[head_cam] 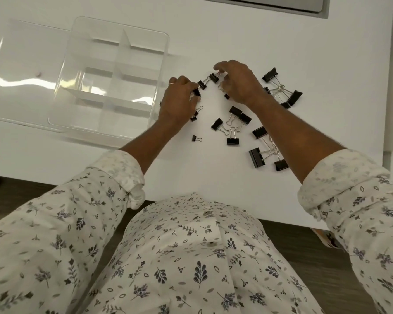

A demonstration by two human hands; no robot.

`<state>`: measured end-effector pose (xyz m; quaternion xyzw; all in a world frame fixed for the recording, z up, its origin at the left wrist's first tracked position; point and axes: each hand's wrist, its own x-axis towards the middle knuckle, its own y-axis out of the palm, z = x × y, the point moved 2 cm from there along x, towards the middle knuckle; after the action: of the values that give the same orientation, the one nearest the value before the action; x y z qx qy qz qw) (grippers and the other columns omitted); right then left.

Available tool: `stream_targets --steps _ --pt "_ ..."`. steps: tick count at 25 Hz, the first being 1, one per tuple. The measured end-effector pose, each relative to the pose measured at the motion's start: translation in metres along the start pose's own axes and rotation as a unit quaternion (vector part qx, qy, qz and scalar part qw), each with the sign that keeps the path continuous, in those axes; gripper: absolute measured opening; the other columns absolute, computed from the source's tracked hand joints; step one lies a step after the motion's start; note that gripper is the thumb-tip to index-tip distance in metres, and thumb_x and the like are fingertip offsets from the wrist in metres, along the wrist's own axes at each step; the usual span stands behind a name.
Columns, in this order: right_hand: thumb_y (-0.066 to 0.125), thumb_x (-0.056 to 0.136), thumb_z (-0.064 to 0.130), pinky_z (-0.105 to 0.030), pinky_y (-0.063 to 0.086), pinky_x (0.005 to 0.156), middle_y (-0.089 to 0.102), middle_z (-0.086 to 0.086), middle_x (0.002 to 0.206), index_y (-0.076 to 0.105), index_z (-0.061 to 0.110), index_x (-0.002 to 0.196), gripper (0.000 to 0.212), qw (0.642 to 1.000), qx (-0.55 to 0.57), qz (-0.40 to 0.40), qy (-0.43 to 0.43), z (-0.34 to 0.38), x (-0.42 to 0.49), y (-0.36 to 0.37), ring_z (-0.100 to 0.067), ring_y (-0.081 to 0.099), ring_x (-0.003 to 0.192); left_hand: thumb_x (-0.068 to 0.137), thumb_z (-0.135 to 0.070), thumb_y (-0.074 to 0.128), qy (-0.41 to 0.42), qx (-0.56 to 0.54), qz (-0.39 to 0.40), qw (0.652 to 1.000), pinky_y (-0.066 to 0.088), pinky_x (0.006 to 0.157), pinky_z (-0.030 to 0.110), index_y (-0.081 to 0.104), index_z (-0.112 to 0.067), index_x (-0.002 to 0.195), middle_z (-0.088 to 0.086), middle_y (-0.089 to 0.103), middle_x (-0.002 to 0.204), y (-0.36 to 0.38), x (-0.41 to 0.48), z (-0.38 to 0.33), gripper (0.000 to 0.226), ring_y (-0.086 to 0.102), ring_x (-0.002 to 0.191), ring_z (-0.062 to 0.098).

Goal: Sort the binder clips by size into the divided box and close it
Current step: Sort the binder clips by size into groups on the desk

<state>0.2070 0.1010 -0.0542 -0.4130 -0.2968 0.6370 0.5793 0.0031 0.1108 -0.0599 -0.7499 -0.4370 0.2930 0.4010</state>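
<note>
- We are working at the gathering step: both hands are over the scattered binder clips (233, 134) on the white worktop (213, 30), and nothing is lying in the divided box (114, 80) yet.
- We are curling the left hand (178, 103) around a small clip (196, 92); its fingers are pressed on it, with more small clips showing just under the palm.
- We are pinching the wire handle of another small clip (213, 78) with the right hand (238, 83), thumb and forefinger closed on it.
- The box is sitting open to the left of the hands, its clear lid (25, 71) folded flat on the far left side.
- Count: we are seeing roughly eighteen clips in three sizes; some are hidden under hands and the right forearm, so the total is uncertain. One box, about eight compartments.
- Next move, our judgement: carry the held small clips left over the box rim and drop them into one compartment, keeping sizes separate.
</note>
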Motion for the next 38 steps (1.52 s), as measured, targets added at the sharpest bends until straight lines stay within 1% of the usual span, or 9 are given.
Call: stream_targets --steps 5,8,10,14,21,24,26,33,38 --pt "0.075 0.089 0.035 -0.032 0.047 0.085 0.062 -0.005 0.117 0.071 0.020 0.110 0.026 1.000 -0.009 -0.007 -0.019 -0.002 0.011 -0.003 -0.023 0.062 0.105 0.095 -0.026 0.064 0.012 0.011 -0.014 1.000 0.048 0.092 0.031 0.068 -0.014 0.126 0.005 0.061 0.120 -0.001 0.021 -0.005 0.034 0.047 0.122 0.025" --pt "0.078 0.086 0.030 -0.027 0.042 0.077 0.061 -0.005 0.112 0.071 0.017 0.098 0.019 1.000 -0.013 -0.010 -0.011 -0.005 0.019 -0.006 -0.021 0.062 0.100 0.094 -0.030 0.065 0.012 0.009 -0.019 1.000 0.049 0.091 0.032 0.068 -0.014 0.124 0.005 0.060 0.120 0.000 0.036 -0.006 0.034 0.047 0.121 0.024" --pt "0.073 0.087 0.019 -0.028 0.047 0.080 0.063 -0.005 0.115 0.073 0.017 0.099 0.012 1.000 -0.013 -0.011 -0.011 -0.010 0.021 -0.010 -0.021 0.064 0.102 0.093 -0.032 0.066 0.011 0.013 -0.024 1.000 0.051 0.094 0.036 0.068 -0.014 0.121 0.005 0.060 0.120 0.001 0.048 -0.007 0.034 0.048 0.122 0.024" --pt "0.059 0.081 0.005 -0.040 0.054 0.088 0.062 -0.004 0.116 0.067 0.019 0.106 0.030 0.999 0.031 -0.019 -0.001 -0.022 0.015 -0.022 -0.015 0.063 0.101 0.088 -0.045 0.069 0.004 -0.003 -0.034 0.999 0.050 0.092 0.038 0.068 -0.016 0.113 0.002 0.060 0.117 0.004 0.066 -0.009 0.038 0.049 0.120 0.022" --pt "0.075 0.086 0.030 -0.024 0.040 0.084 0.058 -0.003 0.119 0.064 0.021 0.115 0.032 0.994 0.053 -0.083 0.055 -0.035 -0.012 -0.020 -0.017 0.059 0.102 0.083 -0.063 0.064 0.037 0.005 -0.034 0.999 0.050 0.089 0.034 0.065 -0.022 0.120 -0.001 0.058 0.124 0.004 0.075 -0.010 0.055 0.049 0.121 0.019" --pt "0.081 0.082 0.041 -0.029 0.049 0.080 0.062 0.000 0.108 0.068 0.021 0.108 0.035 0.996 0.064 -0.029 0.054 -0.020 -0.019 -0.015 -0.013 0.060 0.088 0.084 -0.067 0.060 0.060 0.013 -0.043 0.997 0.046 0.094 0.033 0.065 -0.025 0.125 -0.002 0.056 0.132 0.004 0.074 -0.006 0.058 0.048 0.125 0.019" --pt "0.083 0.080 0.038 -0.036 0.055 0.083 0.066 0.000 0.103 0.071 0.020 0.104 0.032 0.998 0.046 0.014 0.044 -0.011 -0.024 -0.008 -0.015 0.063 0.087 0.087 -0.065 0.057 0.090 0.044 -0.021 0.995 0.039 0.101 0.037 0.064 -0.031 0.130 -0.006 0.053 0.138 0.007 0.075 -0.008 0.055 0.045 0.132 0.018" --pt "0.083 0.080 0.043 -0.022 0.051 0.074 0.062 0.002 0.100 0.069 0.017 0.098 0.035 0.987 0.098 -0.096 0.087 -0.013 -0.011 -0.009 -0.009 0.061 0.076 0.091 -0.055 0.054 0.105 0.098 -0.035 0.989 0.034 0.103 0.041 0.064 -0.033 0.128 -0.008 0.065 0.123 0.005 0.070 -0.016 0.045 0.048 0.128 0.018" --pt "0.068 0.094 0.026 -0.036 0.051 0.089 0.064 -0.004 0.114 0.072 0.021 0.118 0.025 0.991 0.013 -0.127 0.037 -0.012 -0.008 -0.010 -0.021 0.061 0.105 0.094 -0.033 0.060 0.089 0.040 -0.031 0.995 0.045 0.095 0.036 0.068 -0.023 0.123 -0.002 0.071 0.113 0.002 0.066 -0.005 0.032 0.056 0.115 0.022"
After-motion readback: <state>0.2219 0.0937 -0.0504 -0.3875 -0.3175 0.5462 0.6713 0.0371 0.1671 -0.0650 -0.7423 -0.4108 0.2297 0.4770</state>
